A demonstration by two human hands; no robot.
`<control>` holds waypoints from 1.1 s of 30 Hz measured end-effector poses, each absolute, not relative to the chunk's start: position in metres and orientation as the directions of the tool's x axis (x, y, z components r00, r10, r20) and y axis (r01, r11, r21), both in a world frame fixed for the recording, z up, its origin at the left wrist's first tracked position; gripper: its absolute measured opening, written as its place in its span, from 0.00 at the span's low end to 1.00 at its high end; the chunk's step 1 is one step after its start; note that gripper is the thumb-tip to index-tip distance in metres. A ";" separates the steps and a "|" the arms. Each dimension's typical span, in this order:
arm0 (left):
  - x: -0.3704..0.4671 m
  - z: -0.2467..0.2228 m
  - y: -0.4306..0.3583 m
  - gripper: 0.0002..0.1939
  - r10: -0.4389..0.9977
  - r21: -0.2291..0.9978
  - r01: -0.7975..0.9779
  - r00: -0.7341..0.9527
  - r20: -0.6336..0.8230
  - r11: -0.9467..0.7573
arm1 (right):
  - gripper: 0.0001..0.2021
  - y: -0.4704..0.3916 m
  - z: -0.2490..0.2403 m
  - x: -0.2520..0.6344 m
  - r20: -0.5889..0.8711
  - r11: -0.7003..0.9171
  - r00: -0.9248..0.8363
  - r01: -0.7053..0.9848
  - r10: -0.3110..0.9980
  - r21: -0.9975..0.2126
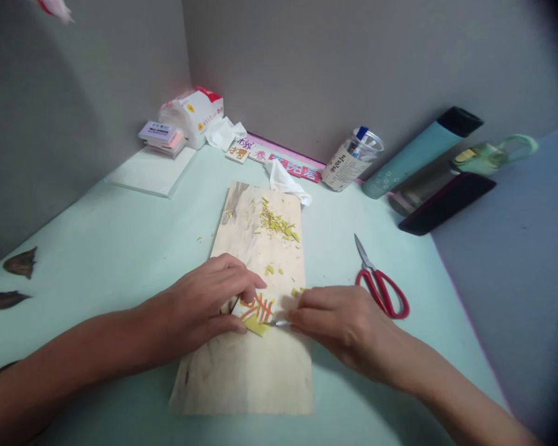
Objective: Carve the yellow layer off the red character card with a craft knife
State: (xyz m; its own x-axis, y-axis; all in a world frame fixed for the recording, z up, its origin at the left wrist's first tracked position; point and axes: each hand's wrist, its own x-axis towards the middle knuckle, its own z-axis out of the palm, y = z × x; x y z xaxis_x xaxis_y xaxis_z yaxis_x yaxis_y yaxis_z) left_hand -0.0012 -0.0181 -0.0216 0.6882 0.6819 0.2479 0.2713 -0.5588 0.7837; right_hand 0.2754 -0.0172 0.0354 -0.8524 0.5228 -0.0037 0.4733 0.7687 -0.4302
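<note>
Head view: the carved piece, yellow with red-orange marks, lies on the wooden board, near six o'clock from picture centre. Left hand pins it from ten o'clock, thumb and forefinger parted by roughly its width; right hand, fingers curled closed, grips a slim metal tool at three o'clock. Judged light, slightly rubbery, easily nicked; best held by edges, clear of tool tip. Left fingers hide part; tool handle mostly covered, tip indistinct.
</note>
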 end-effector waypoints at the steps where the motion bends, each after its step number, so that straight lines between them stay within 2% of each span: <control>1: -0.001 -0.022 -0.018 0.05 0.682 0.785 0.271 0.689 0.246 -0.557 | 0.15 -0.023 0.034 0.275 0.056 0.821 -0.860 0.462 0.507 -0.335; 3: -0.002 -0.022 -0.019 0.06 0.685 0.789 0.274 0.689 0.238 -0.550 | 0.16 -0.033 0.033 0.275 0.163 0.887 -0.876 0.427 0.454 -0.177; 5: -0.002 -0.022 -0.019 0.07 0.686 0.789 0.279 0.690 0.231 -0.547 | 0.14 -0.040 0.034 0.274 0.243 0.913 -0.881 0.398 0.407 -0.084; 10: -0.002 -0.023 -0.018 0.07 0.671 0.780 0.276 0.703 0.235 -0.562 | 0.11 -0.050 0.030 0.273 0.325 0.917 -0.868 0.399 0.375 0.010; 16: -0.001 -0.023 -0.017 0.08 0.685 0.786 0.286 0.693 0.226 -0.548 | 0.10 -0.072 0.016 0.266 0.318 0.922 -0.869 0.385 0.380 -0.049; 22: -0.002 -0.024 -0.018 0.10 0.678 0.780 0.289 0.700 0.224 -0.555 | 0.11 -0.074 0.006 0.278 0.354 0.835 -0.765 0.542 0.538 -0.098; 25: -0.002 -0.025 -0.020 0.06 0.693 0.789 0.289 0.684 0.226 -0.542 | 0.10 -0.067 0.006 0.286 0.372 0.791 -0.717 0.607 0.589 -0.082; 33: 0.000 -0.025 -0.019 0.06 0.694 0.780 0.298 0.682 0.231 -0.551 | 0.09 -0.051 0.016 0.285 0.362 0.799 -0.740 0.601 0.567 -0.021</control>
State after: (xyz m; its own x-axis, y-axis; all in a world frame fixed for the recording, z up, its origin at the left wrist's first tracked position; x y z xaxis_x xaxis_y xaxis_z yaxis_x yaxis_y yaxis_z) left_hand -0.0005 -0.0187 -0.0250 0.6819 0.6942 0.2305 0.2975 -0.5511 0.7796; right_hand 0.2851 -0.0514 0.0159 -0.7403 0.5666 0.3617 0.6011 0.7989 -0.0212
